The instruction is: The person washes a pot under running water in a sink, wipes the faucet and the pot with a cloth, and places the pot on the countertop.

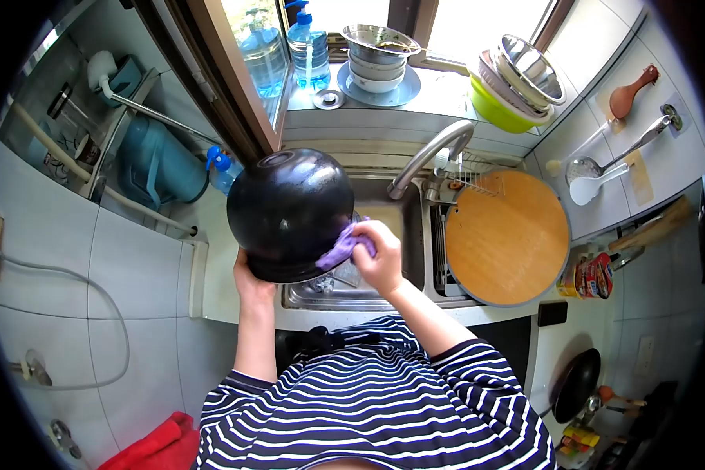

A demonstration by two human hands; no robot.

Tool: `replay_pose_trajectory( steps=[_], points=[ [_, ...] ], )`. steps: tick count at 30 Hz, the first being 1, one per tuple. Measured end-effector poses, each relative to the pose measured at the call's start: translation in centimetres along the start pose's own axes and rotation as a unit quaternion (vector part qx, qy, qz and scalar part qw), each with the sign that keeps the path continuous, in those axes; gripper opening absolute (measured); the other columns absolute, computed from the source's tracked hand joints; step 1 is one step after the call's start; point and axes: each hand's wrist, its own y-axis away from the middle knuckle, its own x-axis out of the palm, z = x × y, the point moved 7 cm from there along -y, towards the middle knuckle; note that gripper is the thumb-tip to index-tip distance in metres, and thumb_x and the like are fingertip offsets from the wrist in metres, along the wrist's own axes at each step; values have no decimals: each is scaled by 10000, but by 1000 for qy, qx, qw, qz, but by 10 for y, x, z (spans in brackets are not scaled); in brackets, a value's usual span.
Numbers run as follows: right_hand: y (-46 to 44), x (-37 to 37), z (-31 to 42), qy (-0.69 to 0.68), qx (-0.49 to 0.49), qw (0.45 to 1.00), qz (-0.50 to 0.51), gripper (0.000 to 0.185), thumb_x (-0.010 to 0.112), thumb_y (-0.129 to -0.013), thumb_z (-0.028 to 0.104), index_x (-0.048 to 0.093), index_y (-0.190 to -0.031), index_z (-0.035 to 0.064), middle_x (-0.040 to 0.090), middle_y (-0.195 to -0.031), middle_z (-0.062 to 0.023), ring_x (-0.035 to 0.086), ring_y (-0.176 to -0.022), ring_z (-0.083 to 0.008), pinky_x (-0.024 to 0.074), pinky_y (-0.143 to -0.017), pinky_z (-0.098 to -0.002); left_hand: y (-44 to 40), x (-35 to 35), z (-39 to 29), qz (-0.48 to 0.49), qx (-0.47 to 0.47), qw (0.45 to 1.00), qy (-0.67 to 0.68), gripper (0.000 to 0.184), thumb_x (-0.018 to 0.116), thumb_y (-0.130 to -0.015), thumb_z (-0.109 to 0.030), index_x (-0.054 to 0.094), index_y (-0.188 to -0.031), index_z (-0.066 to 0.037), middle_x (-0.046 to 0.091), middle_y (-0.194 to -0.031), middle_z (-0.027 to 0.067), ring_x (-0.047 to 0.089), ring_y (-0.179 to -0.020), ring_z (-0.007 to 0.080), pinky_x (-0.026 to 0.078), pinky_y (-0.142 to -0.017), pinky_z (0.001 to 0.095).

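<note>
A large black wok (290, 207) is tilted over the left part of the sink (411, 235), its rounded underside facing up and away from me. My left hand (252, 278) grips its lower rim, with the fingers partly hidden behind it. Bunched in my right hand (380, 254) is a purple cloth (338, 249), which touches the wok's lower right side near the rim. The curved faucet (431, 153) stands right of the wok, over the sink.
A round wooden board (509, 235) lies right of the sink. Stacked bowls (376, 66) and a green basin (497, 110) stand on the windowsill. A blue pump bottle (224, 171) is behind the wok, near the open window frame (219, 74). A black pan (576, 384) sits lower right.
</note>
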Motion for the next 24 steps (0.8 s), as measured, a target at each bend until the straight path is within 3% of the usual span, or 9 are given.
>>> replay_pose_trajectory(
  steps=[3,5,9,13,15,16,19,21,24],
  points=[
    [6,-6,-67,-18,209,978,-15,182,532,-707,59,610,-865,14,632,-765,-144,626,-736,-261,480,-710,-315,24,19,-2,-13,-10,1000,-11,328,369,-952,-203,556,-1143,-13,568,-1194,145,544,-1106,283,439,-972,412],
    [9,-5,-90,-2,225,974,5,175,505,-711,37,587,-855,-20,601,-739,-75,551,-707,-113,454,-685,-250,24,12,0,-5,-4,1000,-23,320,374,-949,-190,559,-1137,-10,578,-1175,146,554,-1091,283,444,-968,400],
    [17,-2,-145,-38,362,931,-11,183,526,-765,91,604,-888,-20,598,-760,-56,527,-696,-109,440,-666,-247,32,14,3,69,-2,995,-77,302,386,-942,-149,557,-1140,3,593,-1144,131,577,-1042,263,455,-952,373],
    [42,16,-166,-357,541,760,-42,169,525,-825,89,602,-921,-26,613,-803,-78,578,-711,-169,471,-664,-289,37,14,1,86,101,942,-307,295,384,-921,-120,553,-1114,26,597,-1112,138,582,-1005,253,462,-938,367],
    [47,16,-169,-386,549,738,-69,172,523,-822,76,600,-940,-23,611,-827,-87,579,-741,-168,474,-680,-297,45,27,1,142,206,827,-503,291,389,-916,-106,550,-1116,29,594,-1113,138,574,-1014,248,461,-936,363],
    [47,16,-163,-401,553,726,-83,176,521,-821,70,600,-949,-22,610,-840,-92,580,-757,-167,476,-688,-300,39,20,3,136,165,882,-420,295,391,-921,-114,548,-1128,28,588,-1130,135,567,-1031,246,452,-945,356],
    [46,-34,-124,-198,409,870,-194,202,504,-821,63,557,-998,-19,578,-915,-81,546,-820,-145,455,-738,-274,19,5,6,83,48,980,-176,312,394,-934,-143,541,-1156,20,574,-1172,134,550,-1072,250,433,-966,349],
    [43,-53,-87,-153,343,905,-199,191,480,-827,60,509,-1005,0,543,-910,-59,522,-818,-127,448,-754,-267,16,1,14,11,-21,999,-42,328,390,-938,-174,539,-1164,12,569,-1186,143,545,-1086,268,429,-971,366],
    [35,-45,-36,-264,349,887,-148,335,526,-867,148,413,-1151,10,487,-1069,-92,508,-938,-159,425,-846,-300,24,10,17,3,-1,999,-36,350,368,-950,-213,538,-1172,-2,560,-1206,149,537,-1103,288,421,-979,393]
  ],
)
